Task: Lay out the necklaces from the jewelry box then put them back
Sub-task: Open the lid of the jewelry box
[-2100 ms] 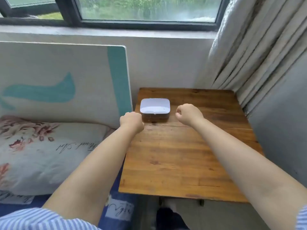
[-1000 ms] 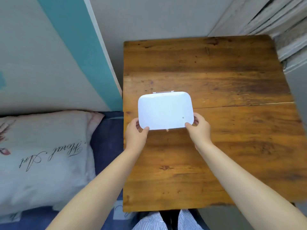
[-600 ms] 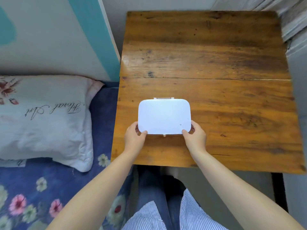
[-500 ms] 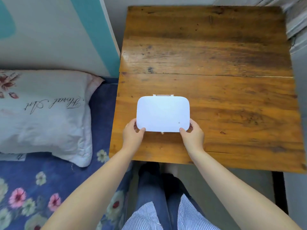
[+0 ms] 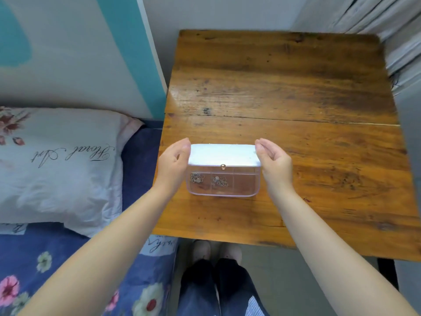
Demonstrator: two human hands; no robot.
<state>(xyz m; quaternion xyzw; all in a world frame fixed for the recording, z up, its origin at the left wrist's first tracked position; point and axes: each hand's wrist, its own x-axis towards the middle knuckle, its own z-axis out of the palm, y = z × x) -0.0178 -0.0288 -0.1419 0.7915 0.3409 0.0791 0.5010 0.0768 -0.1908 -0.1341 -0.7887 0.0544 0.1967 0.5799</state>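
Necklaces (image 5: 208,180): two little tangles of chain, we think, sitting in the left and middle compartments of our jewelry box (image 5: 223,182); right compartment looks empty.
Jewelry box: clear base close to the near edge of the tabletop (image 5: 284,87), so we can reach in easily.
Lid (image 5: 224,154): white, tipped up and back, small gold knob facing us.
Left hand (image 5: 174,164): fingers loosely curled, touching the lid's left end to prop it.
Right hand (image 5: 274,161): same on the right end; can't tell how firmly.
Far tabletop: bare wood, probably where we'll lay the chains out.
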